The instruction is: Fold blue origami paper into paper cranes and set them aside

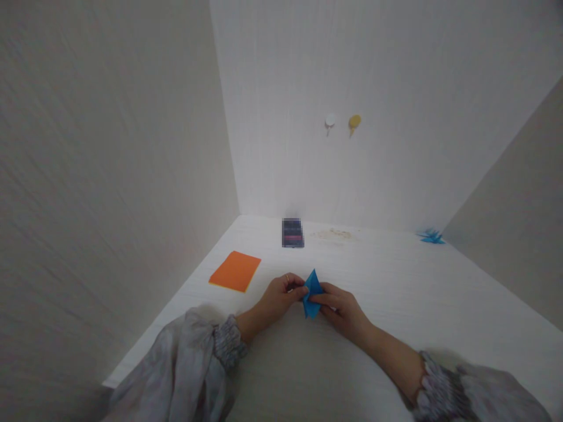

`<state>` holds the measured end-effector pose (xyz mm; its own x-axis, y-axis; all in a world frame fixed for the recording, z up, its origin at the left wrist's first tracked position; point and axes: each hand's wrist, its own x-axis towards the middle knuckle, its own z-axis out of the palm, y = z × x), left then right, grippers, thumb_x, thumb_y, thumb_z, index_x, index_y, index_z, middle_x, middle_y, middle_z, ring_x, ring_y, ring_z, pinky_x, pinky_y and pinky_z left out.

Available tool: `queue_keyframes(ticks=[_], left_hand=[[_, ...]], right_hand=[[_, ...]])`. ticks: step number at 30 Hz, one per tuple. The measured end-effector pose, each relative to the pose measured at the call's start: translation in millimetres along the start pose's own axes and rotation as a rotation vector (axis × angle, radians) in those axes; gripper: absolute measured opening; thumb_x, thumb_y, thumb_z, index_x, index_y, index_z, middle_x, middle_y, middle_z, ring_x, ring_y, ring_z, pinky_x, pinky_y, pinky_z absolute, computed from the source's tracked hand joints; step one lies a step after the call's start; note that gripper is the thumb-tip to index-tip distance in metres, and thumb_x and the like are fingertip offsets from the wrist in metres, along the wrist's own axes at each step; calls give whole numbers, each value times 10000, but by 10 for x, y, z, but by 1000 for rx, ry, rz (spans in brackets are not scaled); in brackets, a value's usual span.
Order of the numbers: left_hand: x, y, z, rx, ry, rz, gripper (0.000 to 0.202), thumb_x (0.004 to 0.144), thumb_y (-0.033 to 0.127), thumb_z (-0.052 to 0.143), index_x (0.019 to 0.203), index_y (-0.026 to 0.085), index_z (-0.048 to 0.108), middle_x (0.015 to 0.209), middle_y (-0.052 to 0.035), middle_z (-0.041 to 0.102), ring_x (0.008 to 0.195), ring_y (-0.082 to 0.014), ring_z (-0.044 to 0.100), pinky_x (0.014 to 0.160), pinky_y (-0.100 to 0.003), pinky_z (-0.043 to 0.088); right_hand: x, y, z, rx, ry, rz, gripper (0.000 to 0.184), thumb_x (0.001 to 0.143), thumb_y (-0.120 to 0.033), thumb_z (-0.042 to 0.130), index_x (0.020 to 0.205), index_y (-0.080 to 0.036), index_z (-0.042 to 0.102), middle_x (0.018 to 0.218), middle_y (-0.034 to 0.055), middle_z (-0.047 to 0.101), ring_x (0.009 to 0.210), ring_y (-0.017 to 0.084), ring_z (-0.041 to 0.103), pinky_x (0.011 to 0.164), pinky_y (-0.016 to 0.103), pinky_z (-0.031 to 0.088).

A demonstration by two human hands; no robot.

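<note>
Between my hands is a piece of blue origami paper (313, 283), folded into a narrow diamond with a point at the top and split tips below. My left hand (287, 293) pinches its left edge between thumb and fingers. From the other side my right hand (342, 305) grips the right edge, its thumb lying across the front. The fingers behind the paper are partly hidden. Left of my hands, a stack of orange paper squares (236, 271) lies flat on the white table (387, 293).
Folded blue paper pieces (431, 236) sit in the far right corner. A dark, blurred-out object (292, 232) stands near the back wall, beside a tan mark (336, 234) on the surface. White (329, 121) and yellow (354, 122) hooks are on the wall. Side panels enclose the table.
</note>
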<state>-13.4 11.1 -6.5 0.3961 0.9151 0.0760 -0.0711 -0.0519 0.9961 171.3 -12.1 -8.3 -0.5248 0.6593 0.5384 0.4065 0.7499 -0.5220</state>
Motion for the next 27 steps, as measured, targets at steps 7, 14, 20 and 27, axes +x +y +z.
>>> queue_keyframes(ticks=[7, 14, 20, 27], left_hand=[[-1, 19, 18, 29, 0, -27, 249, 670, 350, 625, 730, 127, 532, 667, -13, 564, 620, -126, 537, 626, -284, 451], [-4, 2, 7, 194, 41, -6, 226, 707, 352, 578, 736, 134, 528, 679, -14, 566, 637, -132, 536, 609, -255, 443], [-2, 16, 4, 309, 96, 28, 209, 738, 352, 530, 749, 144, 519, 680, -7, 567, 638, -127, 537, 600, -234, 428], [-23, 11, 95, 374, 120, 57, 183, 758, 331, 492, 750, 150, 521, 668, -7, 560, 629, -132, 538, 586, -235, 412]], right_hand=[[0, -18, 6, 40, -39, -3, 314, 765, -95, 483, 1013, -266, 575, 1069, 49, 563, 947, 165, 555, 777, 291, 471], [37, -94, -20, 75, -61, 19, 303, 758, -101, 465, 1001, -242, 580, 1054, 53, 572, 942, 165, 556, 787, 285, 461], [51, -127, -29, 239, 26, 121, 156, 768, -172, 485, 896, -215, 564, 1062, 62, 571, 946, 196, 552, 824, 324, 432], [96, -49, 200, 541, 254, 442, 245, 764, -316, 546, 903, -218, 370, 747, 2, 543, 652, 138, 549, 552, 253, 448]])
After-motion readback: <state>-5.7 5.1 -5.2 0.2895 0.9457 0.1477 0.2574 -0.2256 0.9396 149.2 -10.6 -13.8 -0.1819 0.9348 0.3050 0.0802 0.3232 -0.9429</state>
